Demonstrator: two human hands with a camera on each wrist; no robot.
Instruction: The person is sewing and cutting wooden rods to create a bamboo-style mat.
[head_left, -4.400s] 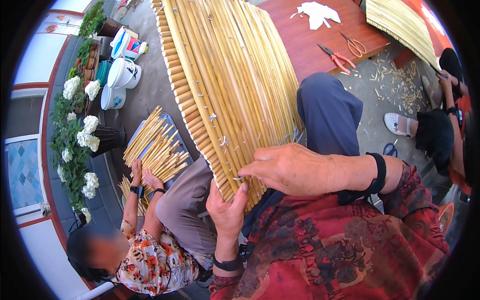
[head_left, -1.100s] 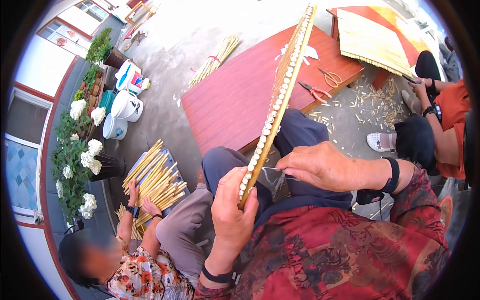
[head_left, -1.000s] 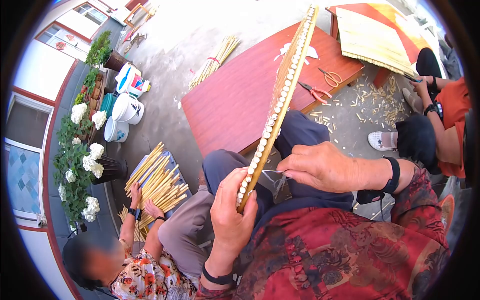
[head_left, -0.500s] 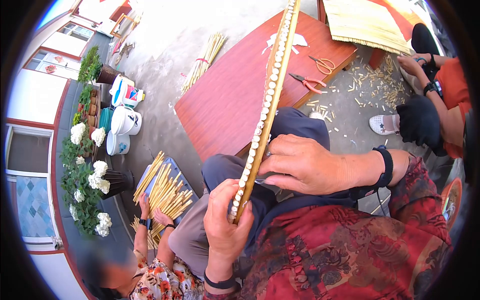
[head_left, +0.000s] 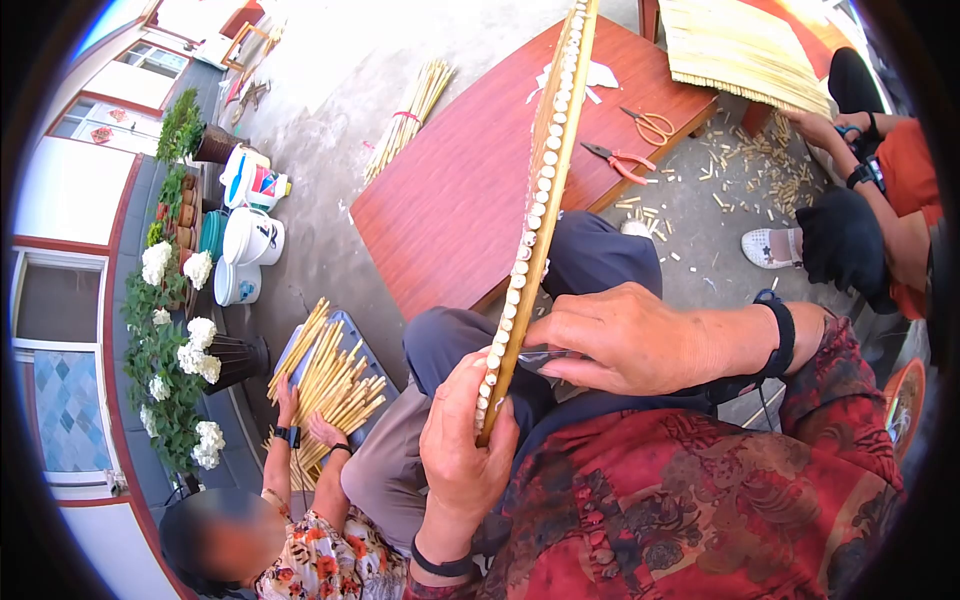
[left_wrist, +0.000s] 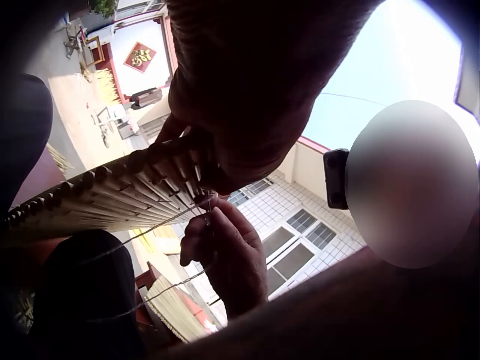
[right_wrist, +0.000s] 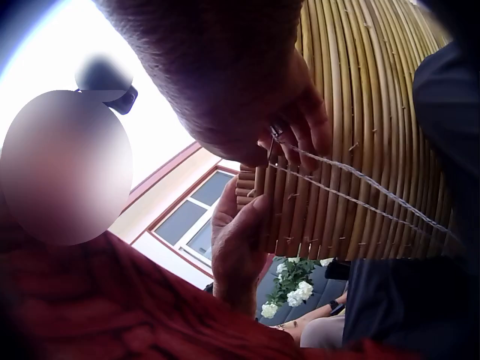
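A mat of stitched straw-coloured stalks stands on edge between my hands, its round cut ends in a row facing up. At its near end my left hand grips the edge, thumb on the right face and fingers on the left. Close beside the right face, my right hand pinches a thin needle between thumb and curled fingers. White twisted thread runs in two strands past the mat's stitched face in the right wrist view. A ring shows on a right finger there.
A red-brown table ahead bears pliers, scissors and white scraps. At left a person sorts stalks on a blue tray; at right another handles a second mat. Cut stalk bits litter the ground.
The mat has turned from lying face up to standing on edge. My right hand has moved from its upper face to the right side, and lately closer to the mat.
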